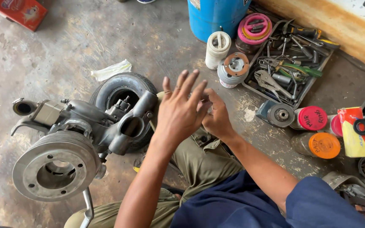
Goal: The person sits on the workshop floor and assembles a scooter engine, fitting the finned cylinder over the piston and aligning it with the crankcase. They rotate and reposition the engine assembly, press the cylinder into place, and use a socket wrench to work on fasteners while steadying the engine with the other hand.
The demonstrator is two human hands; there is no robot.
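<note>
Head cam: engine (77, 139) left, tool tray (250, 86) right.

I have one view only, from the camera on the person's head, so no second view shares anything with it. It looks steeply down and slightly forward at the concrete floor (64, 50), close enough that my forearms and lap fill the lower frame. The engine (77, 139) sits left of centre. Right of the engine and farther out lies the tool tray (250, 86); beyond the engine, at the top edge, stands a blue drum (214, 17).
</note>
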